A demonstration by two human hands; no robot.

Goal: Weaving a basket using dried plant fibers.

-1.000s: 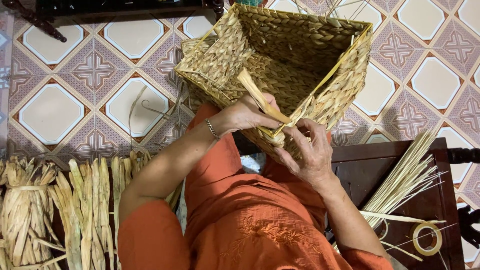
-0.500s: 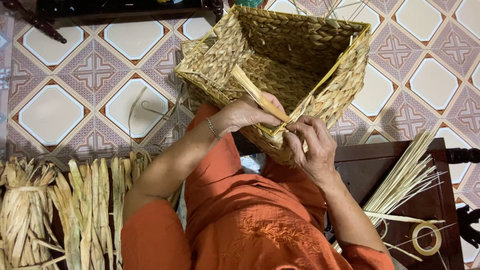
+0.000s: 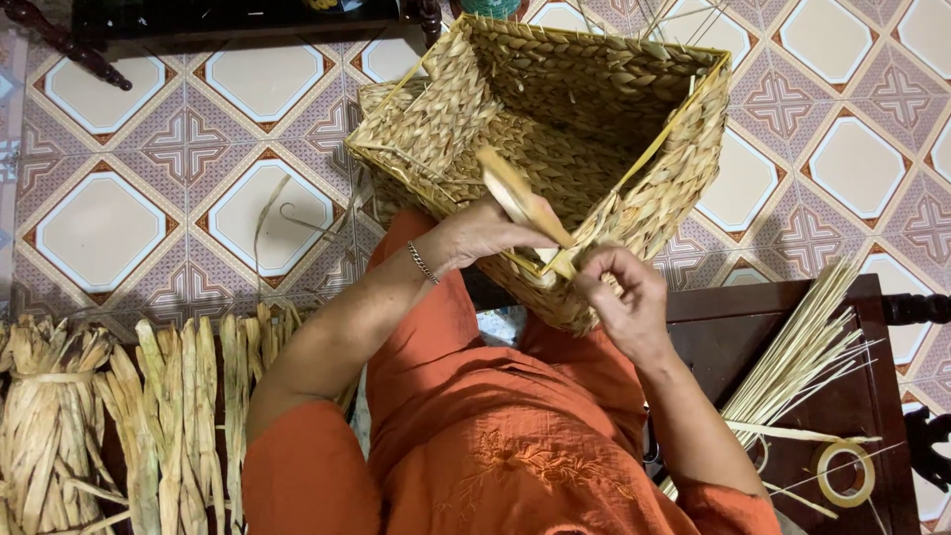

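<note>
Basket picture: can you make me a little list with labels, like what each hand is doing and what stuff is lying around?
Basket: square, woven from dried fibre, tilted on the lap, opening facing away
Left hand: grips a flat pale strip at the basket's near rim
Right hand: pinches the same strip at the rim
Left of person: dried leaf bundles
Right of person: thin pale stalks and a tape roll on a dark wooden table
Floor: patterned tiles

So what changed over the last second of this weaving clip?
The flat strip has swung from lying low over the rim to pointing up into the basket. The right hand has slid up along the near rim toward the left hand, its fingers pinching at the strip's base. The left hand stays on the strip; basket, fibre bundles and tape ring are unmoved.
</note>
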